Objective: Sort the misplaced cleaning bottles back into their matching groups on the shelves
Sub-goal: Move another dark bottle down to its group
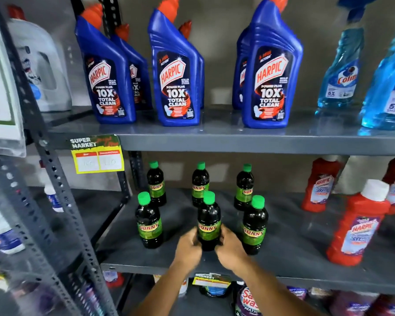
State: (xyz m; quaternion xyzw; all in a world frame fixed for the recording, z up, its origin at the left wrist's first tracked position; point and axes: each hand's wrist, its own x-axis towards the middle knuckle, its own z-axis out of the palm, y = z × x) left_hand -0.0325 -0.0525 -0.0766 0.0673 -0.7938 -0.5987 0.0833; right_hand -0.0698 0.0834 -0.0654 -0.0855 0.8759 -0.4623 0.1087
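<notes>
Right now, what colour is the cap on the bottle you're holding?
Green, on the dark Sunny bottle; head view.

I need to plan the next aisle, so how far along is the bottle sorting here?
Mostly sorted, it seems. Done: blue Harpic bottles and Colin sprays stand grouped on the upper shelf, red Harpic bottles below. In hand: the left hand and right hand grip the middle front Sunny bottle among five others. Left: releasing it; no misplaced bottle is visible.

Both hands (pixel 211 247) forward, cupped inward, arms extended
</notes>
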